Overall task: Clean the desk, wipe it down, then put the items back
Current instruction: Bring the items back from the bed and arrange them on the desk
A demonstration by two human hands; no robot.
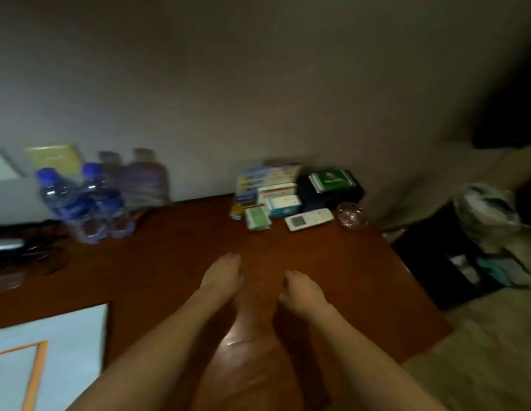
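Observation:
The dark wooden desk runs along a pale wall. My left hand and my right hand reach out over its middle, fingers loose, holding nothing. At the back right lie several boxes, a green packet, a small yellow-lidded jar, a white remote, a clear glass ashtray and a dark box with green sachets. Water bottles with blue caps stand at the back left. The picture is blurred.
Dark cables and a black object lie at the left edge. A pale blue sheet with an orange border sits at the front left. Right of the desk stand a black bin and a plastic bag.

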